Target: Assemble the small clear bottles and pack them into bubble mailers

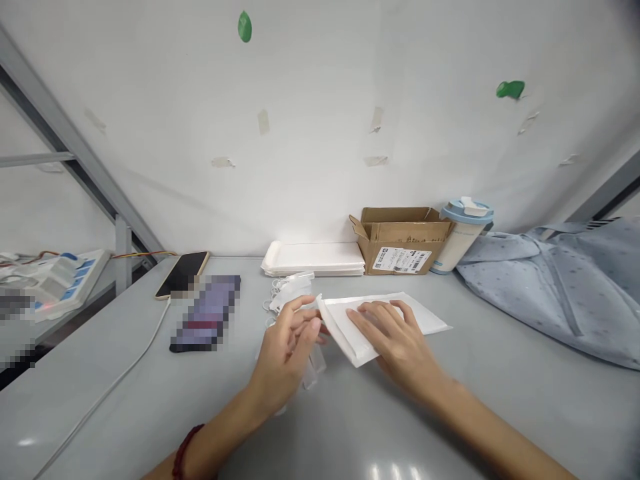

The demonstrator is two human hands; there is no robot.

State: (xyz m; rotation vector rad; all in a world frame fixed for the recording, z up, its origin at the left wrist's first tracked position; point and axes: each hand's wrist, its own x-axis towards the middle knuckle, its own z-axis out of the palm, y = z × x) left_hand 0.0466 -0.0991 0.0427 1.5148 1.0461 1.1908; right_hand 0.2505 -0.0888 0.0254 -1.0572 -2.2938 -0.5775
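Note:
A flat white pouch lies on the grey table in front of me. My right hand rests flat on it, fingers stretched out, pressing it down. My left hand is at the pouch's left open end, fingers curled in a pinch on something white, apparently a folded mask, at the mouth of the pouch. A small pile of white masks lies just behind my left hand.
A stack of white pouches sits at the wall, beside an open cardboard box and a lidded cup. Two phones lie at left with a white cable. A power strip is far left; blue cloth at right.

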